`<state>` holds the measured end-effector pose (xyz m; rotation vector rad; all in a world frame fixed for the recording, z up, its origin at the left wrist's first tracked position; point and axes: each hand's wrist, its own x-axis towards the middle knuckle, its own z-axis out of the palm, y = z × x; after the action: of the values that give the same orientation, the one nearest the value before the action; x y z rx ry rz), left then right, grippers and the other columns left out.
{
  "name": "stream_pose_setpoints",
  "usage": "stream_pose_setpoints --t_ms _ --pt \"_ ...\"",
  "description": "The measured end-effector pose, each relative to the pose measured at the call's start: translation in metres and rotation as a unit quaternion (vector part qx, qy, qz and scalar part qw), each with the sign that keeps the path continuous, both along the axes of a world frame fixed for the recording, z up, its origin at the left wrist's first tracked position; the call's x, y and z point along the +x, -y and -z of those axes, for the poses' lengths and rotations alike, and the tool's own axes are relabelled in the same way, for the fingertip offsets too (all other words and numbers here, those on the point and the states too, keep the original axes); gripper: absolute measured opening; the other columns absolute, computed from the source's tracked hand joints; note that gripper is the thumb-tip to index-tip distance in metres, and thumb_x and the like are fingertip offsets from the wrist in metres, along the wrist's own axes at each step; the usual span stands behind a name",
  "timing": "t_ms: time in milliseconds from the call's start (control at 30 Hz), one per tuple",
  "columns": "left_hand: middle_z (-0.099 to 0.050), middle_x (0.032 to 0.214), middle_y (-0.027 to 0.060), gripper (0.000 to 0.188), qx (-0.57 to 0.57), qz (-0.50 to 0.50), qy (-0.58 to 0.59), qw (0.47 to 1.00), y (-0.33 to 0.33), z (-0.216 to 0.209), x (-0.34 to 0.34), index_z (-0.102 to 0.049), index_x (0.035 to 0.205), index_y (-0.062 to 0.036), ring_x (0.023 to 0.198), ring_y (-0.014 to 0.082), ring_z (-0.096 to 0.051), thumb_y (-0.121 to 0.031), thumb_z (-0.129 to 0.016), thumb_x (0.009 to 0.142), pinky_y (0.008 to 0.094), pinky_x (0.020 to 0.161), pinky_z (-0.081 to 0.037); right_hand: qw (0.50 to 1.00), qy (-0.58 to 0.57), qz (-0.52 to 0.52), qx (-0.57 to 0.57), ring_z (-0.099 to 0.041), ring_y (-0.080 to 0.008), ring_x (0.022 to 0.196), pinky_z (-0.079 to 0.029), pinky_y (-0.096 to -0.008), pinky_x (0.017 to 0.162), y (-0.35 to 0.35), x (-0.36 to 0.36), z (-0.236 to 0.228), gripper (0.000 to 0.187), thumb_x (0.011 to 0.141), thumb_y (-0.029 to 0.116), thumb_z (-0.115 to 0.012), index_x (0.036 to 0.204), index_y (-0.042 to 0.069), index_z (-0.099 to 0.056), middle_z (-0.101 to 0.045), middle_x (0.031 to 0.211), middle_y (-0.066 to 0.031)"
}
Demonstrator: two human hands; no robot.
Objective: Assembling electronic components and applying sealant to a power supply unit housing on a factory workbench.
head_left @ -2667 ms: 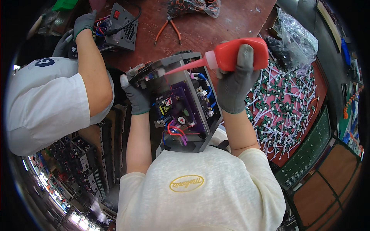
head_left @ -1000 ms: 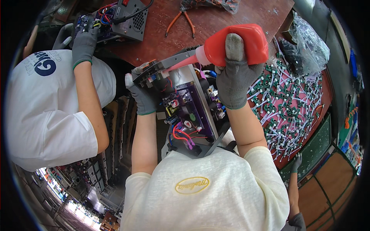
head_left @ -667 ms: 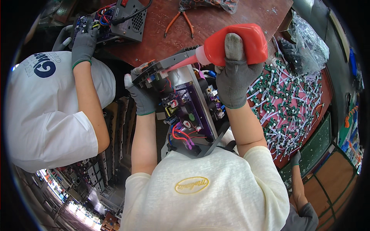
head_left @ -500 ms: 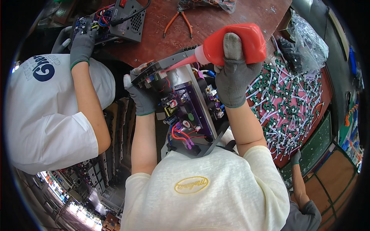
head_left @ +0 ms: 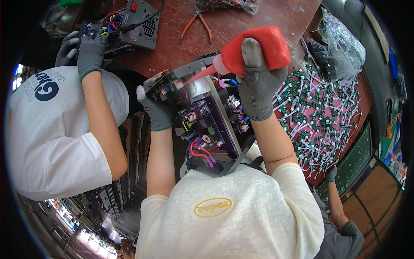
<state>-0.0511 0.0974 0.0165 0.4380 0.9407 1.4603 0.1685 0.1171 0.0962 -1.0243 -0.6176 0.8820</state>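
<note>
My right hand [head_left: 262, 88], in a grey knit glove, is wrapped round a red squeeze bottle [head_left: 277, 48]. The bottle is tilted, and its tapering nozzle [head_left: 202, 74] points down to the left. The tip reaches small connectors [head_left: 172, 87] on the inner side of a dark end panel [head_left: 186, 67]; whether it touches them I cannot tell. That panel belongs to an open metal housing resting against my lap, with a purple circuit board [head_left: 210, 116] and red and blue wires [head_left: 202, 152] inside. My gloved left hand [head_left: 156, 108] grips the panel's left end, fingers partly hidden behind it.
Orange-handled pliers [head_left: 196, 28] lie on the reddish table [head_left: 177, 54] ahead. Many small green boards with white leads [head_left: 319, 116] spread at right, below a clear plastic bag [head_left: 343, 43]. At left, a co-worker's gloved hands [head_left: 91, 49] handle a similar housing [head_left: 140, 23].
The red bottle has shifted slightly left, its nozzle still at the connectors. My left hand keeps its grip. At left, the co-worker's other hand shows more clearly, fingers apart. The whole view has shifted slightly.
</note>
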Motion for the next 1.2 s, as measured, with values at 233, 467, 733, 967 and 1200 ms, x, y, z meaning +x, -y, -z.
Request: stream_pose_setpoints --t_ms 233,467,733,967,1200 --pt "-0.065 0.091 0.0106 0.055 0.0 0.035 -0.003 0.999 -0.003 -0.004 0.004 -0.062 0.096 -0.0049 0.085 0.0229 -0.062 -0.057 -0.048 0.086 0.0342 0.079 -0.05 0.911 -0.363 -0.18 -0.074 -0.041 -0.0094 0.043 -0.029 -0.0227 0.035 -0.033 0.058 0.046 0.035 0.09 0.037 -0.06 0.096 0.003 -0.06 -0.055 0.065 -0.0028" --pt "-0.065 0.094 0.0094 0.053 0.042 0.057 -0.087 0.994 -0.018 -0.004 0.032 -0.061 0.1 -0.0023 0.089 0.0207 -0.062 -0.052 -0.045 0.091 0.0339 0.085 -0.048 0.91 0.182 -0.273 -0.254 -0.056 -0.0156 0.062 -0.046 -0.0278 0.055 -0.069 0.139 0.064 0.045 0.078 0.043 -0.069 0.097 0.003 -0.065 -0.065 0.082 -0.0065" --pt "-0.064 0.099 0.0072 0.051 0.112 0.125 -0.325 0.931 -0.03 -0.005 0.068 -0.061 0.103 0.0005 0.092 0.0161 -0.059 -0.043 -0.034 0.099 0.0286 0.084 -0.045 0.15 0.944 -0.242 -0.165 -0.056 -0.0237 0.096 -0.043 -0.043 0.071 -0.106 0.12 0.117 0.025 0.071 0.022 -0.069 0.095 0.016 -0.073 -0.068 0.093 -0.0041" --pt "-0.063 0.114 0.011 0.044 0.203 0.175 -0.346 0.899 -0.024 -0.02 0.05 -0.06 0.115 0.0022 0.106 0.018 -0.058 -0.033 -0.039 0.1 0.0304 0.096 -0.042 0.106 0.968 -0.197 -0.114 -0.054 -0.0256 0.091 -0.04 -0.0435 0.069 -0.116 0.116 0.21 0.027 0.065 0.013 -0.072 0.092 0.016 -0.072 -0.065 0.093 -0.0021" --pt "-0.063 0.112 0.006 0.036 0.206 0.223 -0.351 0.886 -0.031 -0.023 0.044 -0.06 0.115 -0.0023 0.102 0.0142 -0.058 -0.031 -0.047 0.098 0.0261 0.09 -0.044 0.012 0.999 -0.04 0.026 -0.05 -0.0292 0.104 -0.037 -0.0512 0.094 -0.068 0.104 0.108 0.03 0.073 0.018 -0.065 0.103 0.012 -0.066 -0.059 0.111 -0.0076"
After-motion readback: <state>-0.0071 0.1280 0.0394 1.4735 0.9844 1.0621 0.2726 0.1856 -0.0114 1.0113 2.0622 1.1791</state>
